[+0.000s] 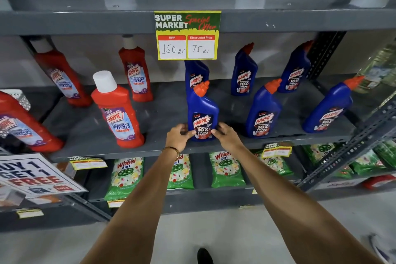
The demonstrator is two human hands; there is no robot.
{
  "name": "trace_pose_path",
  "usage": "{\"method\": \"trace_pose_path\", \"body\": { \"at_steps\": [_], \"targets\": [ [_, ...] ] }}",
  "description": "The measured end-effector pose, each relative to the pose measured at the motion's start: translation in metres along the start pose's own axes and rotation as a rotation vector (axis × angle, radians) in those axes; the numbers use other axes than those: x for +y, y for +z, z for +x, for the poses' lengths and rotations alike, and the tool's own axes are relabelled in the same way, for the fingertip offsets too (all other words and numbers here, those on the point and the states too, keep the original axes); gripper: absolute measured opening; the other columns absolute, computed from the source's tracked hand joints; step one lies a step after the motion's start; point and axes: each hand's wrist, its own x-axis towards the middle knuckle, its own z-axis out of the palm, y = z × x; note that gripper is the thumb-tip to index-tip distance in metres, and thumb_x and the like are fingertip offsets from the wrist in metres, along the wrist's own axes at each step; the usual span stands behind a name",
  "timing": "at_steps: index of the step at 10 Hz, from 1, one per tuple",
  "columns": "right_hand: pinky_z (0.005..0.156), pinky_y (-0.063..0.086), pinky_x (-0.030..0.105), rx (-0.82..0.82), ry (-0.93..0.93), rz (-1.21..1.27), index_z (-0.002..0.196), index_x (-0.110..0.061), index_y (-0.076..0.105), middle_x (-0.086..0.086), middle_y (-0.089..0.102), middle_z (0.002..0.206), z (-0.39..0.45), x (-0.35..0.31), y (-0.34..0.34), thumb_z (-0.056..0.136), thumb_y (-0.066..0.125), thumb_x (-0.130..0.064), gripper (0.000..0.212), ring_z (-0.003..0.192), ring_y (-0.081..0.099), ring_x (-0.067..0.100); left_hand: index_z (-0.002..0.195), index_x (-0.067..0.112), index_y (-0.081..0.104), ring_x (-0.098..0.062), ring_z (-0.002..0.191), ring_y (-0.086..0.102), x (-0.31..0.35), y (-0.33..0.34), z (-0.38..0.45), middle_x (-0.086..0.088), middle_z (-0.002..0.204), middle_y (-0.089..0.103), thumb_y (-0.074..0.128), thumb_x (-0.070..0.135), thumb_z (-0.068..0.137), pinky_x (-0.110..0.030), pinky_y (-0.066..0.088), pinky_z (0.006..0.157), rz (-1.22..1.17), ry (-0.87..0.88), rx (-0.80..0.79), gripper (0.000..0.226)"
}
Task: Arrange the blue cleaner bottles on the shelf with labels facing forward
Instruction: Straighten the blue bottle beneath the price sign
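Your blue bottles (202,111) carry orange-red caps and dark labels with white and red lettering. The neighbouring bottles (119,111) are red with white caps. The shelf (85,126) is grey, the price card (187,35) yellow and green, and the packets (125,177) green, flower-printed.

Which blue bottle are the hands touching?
The front blue bottle in the middle of the shelf, just below the yellow price sign. The left hand and right hand touch its sides; nobody touches the other blue bottles.

Evenly lit from above, perhaps; edges bend and blur slightly.
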Motion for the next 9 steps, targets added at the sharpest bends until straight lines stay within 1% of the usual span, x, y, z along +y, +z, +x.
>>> {"method": "trace_pose_path", "body": {
  "at_steps": [1, 2, 3, 4, 5, 6, 7, 8, 9],
  "targets": [
    [0.097, 0.047, 0.038, -0.013, 0.003, -0.011, 0.122, -0.012, 0.052, 0.011, 0.061, 0.126, 0.001, -0.002, -0.002, 0.091, 0.053, -0.022, 0.032, 0.116, 0.056, 0.024, 0.117, 0.000, 0.057, -0.027, 0.109, 0.061, -0.001, -0.001, 0.000, -0.018, 0.119, 0.065, 0.069, 0.020, 0.080, -0.033, 0.047, 0.093, -0.004, -0.003, -0.001, 0.043],
    [0.095, 0.046, 0.036, -0.033, 0.006, -0.022, 0.123, -0.011, 0.051, 0.012, 0.061, 0.126, 0.002, -0.003, -0.004, 0.092, 0.053, -0.021, 0.034, 0.115, 0.057, 0.024, 0.116, 0.001, 0.057, -0.026, 0.108, 0.061, -0.002, -0.002, 0.002, -0.018, 0.118, 0.065, 0.070, 0.020, 0.079, -0.029, 0.046, 0.091, -0.008, 0.000, -0.009, 0.043],
    [0.093, 0.046, 0.033, -0.053, 0.003, -0.060, 0.124, -0.010, 0.050, 0.012, 0.060, 0.127, 0.003, -0.005, -0.007, 0.091, 0.053, -0.021, 0.035, 0.115, 0.057, 0.024, 0.116, 0.001, 0.058, -0.026, 0.107, 0.061, 0.000, -0.004, 0.002, -0.017, 0.117, 0.065, 0.070, 0.021, 0.079, -0.031, 0.047, 0.093, 0.012, -0.007, -0.029, 0.044],
    [0.095, 0.045, 0.034, -0.066, 0.004, -0.064, 0.127, -0.011, 0.049, 0.012, 0.059, 0.129, 0.004, -0.004, -0.009, 0.090, 0.054, -0.022, 0.039, 0.117, 0.056, 0.024, 0.116, 0.001, 0.058, -0.026, 0.108, 0.061, -0.001, -0.004, 0.002, -0.017, 0.118, 0.065, 0.070, 0.021, 0.079, -0.036, 0.049, 0.096, 0.004, -0.012, -0.038, 0.044],
    [0.093, 0.045, 0.032, -0.078, -0.004, -0.056, 0.126, -0.011, 0.049, 0.012, 0.059, 0.129, 0.002, -0.004, -0.010, 0.090, 0.055, -0.022, 0.038, 0.117, 0.055, 0.023, 0.116, 0.001, 0.057, -0.028, 0.109, 0.061, 0.000, -0.004, -0.001, -0.017, 0.118, 0.065, 0.070, 0.020, 0.079, -0.037, 0.049, 0.097, -0.003, -0.019, -0.043, 0.043],
    [0.099, 0.046, 0.036, -0.093, -0.021, -0.040, 0.127, -0.011, 0.049, 0.013, 0.058, 0.130, 0.002, -0.003, -0.011, 0.091, 0.055, -0.021, 0.038, 0.119, 0.055, 0.024, 0.115, 0.001, 0.058, -0.026, 0.108, 0.061, 0.001, -0.002, -0.001, -0.017, 0.118, 0.065, 0.070, 0.020, 0.079, -0.033, 0.047, 0.095, 0.008, -0.012, -0.031, 0.042],
    [0.101, 0.045, 0.040, -0.094, -0.019, -0.042, 0.126, -0.009, 0.049, 0.014, 0.059, 0.129, -0.002, -0.005, -0.011, 0.090, 0.055, -0.019, 0.038, 0.119, 0.055, 0.026, 0.116, 0.001, 0.058, -0.026, 0.110, 0.060, 0.005, -0.003, -0.006, -0.016, 0.120, 0.064, 0.070, 0.021, 0.079, -0.033, 0.046, 0.096, 0.035, -0.028, -0.037, 0.043],
    [0.096, 0.044, 0.034, -0.088, -0.008, -0.059, 0.130, -0.008, 0.045, 0.014, 0.059, 0.129, -0.005, -0.005, -0.011, 0.089, 0.058, -0.019, 0.045, 0.118, 0.056, 0.026, 0.115, 0.002, 0.058, -0.026, 0.110, 0.060, 0.002, -0.003, -0.010, -0.016, 0.120, 0.065, 0.071, 0.024, 0.078, -0.035, 0.047, 0.096, 0.068, -0.039, -0.043, 0.045],
    [0.098, 0.043, 0.036, -0.032, -0.005, -0.121, 0.139, -0.007, 0.032, 0.015, 0.054, 0.135, -0.021, -0.006, -0.009, 0.091, 0.054, -0.024, 0.056, 0.121, 0.053, 0.027, 0.120, 0.001, 0.056, -0.027, 0.113, 0.058, 0.003, -0.005, -0.025, -0.017, 0.123, 0.063, 0.068, 0.027, 0.080, -0.038, 0.047, 0.099, 0.112, -0.036, -0.004, 0.049]
  ]
}}
